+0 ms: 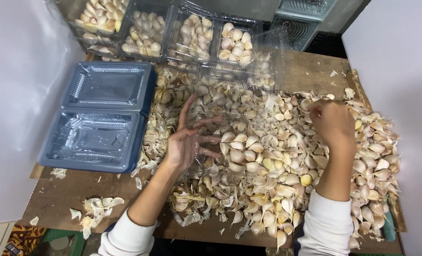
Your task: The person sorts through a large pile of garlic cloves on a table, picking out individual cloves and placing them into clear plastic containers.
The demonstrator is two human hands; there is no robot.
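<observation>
Head view: a worn wooden surface [68, 189] carries a broad heap of garlic cloves [268, 161] spread from its middle to the right edge. Filled clear trays [192, 33] line the far edge; a stack of empty clear trays [97, 118] sits near the left edge. The left hand [187, 142] rests on an open clear tray [234, 90] set in the heap, fingers spread apart. The right hand [332, 121] is bunched, fingers together on cloves near the far right. The cloves lie jumbled, long axes pointing every way. Picking only clean, skin-free cloves looks the wise course here.
</observation>
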